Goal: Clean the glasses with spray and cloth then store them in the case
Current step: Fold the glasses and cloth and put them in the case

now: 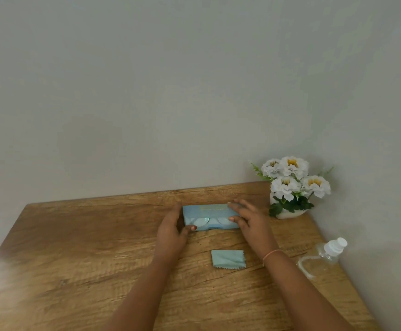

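1. Two hands on the case [210, 217] as I watch: my left hand [170, 231] cups its left end, thumb along the near edge and fingers curled behind it; my right hand [250, 219] lies over the right end, fingers spread on the lid and thumb pressing the front face.
2. Pale blue case, lying flat toward the back of the table [75, 247], lid looking nearly down; round lens shapes show on its front, so the glasses [200, 221] seem to sit inside, though I cannot tell that for sure.
3. Folded blue-green cloth [228, 259] with zigzag edges rests between my forearms, nearer to me than the case and apart from it.
4. Clear spray bottle [323, 256] with a white cap lies on its side right at the table's right edge.
5. Pot of white flowers [290, 185] fills the back right corner, near my right hand's fingertips but not touching.
6. Room to move: the whole left half of the tabletop is bare wood; the back edge meets the wall [146, 91].
7. Surface is brown wood grain with a bright glare at the near left; wall is plain pale grey.
8. Gold lettering runs along the lid, too blurred to read.
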